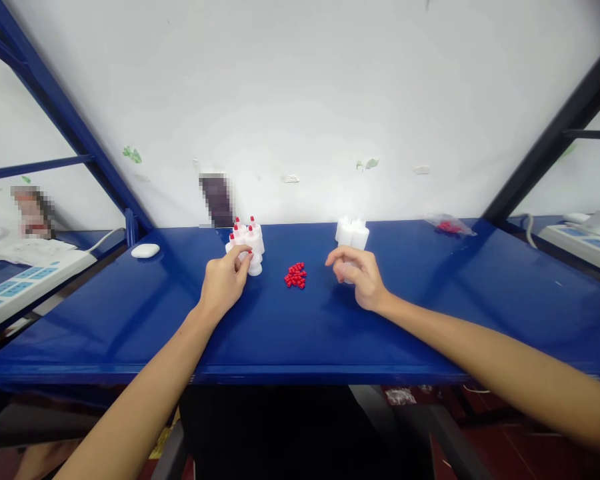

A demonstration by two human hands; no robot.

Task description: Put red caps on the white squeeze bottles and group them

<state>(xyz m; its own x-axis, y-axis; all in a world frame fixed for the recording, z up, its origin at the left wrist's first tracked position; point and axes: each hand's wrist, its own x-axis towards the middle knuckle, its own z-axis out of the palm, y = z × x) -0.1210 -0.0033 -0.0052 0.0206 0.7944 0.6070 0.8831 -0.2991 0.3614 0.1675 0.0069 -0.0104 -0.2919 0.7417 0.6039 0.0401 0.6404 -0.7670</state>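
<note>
At the left of the blue table, my left hand (pixel 224 280) is closed at the red tip of a small white bottle (pixel 255 264), pinching it between thumb and fingers. Right behind it stand several white bottles with red tips (pixel 255 239), close together. A loose pile of small red caps (pixel 295 275) lies between my hands. Over on the right, my right hand (pixel 357 272) has its fingers apart and curved, just in front of a group of white bottles (pixel 353 233) without red tips. The lower part of that group is hidden by the hand.
A white oval object (pixel 145 251) lies at the table's left. A clear bag with red pieces (pixel 450 226) is at the back right. Power strips (pixel 25 283) flank the table beyond the blue frame, and a white wall (pixel 300 100) rises behind.
</note>
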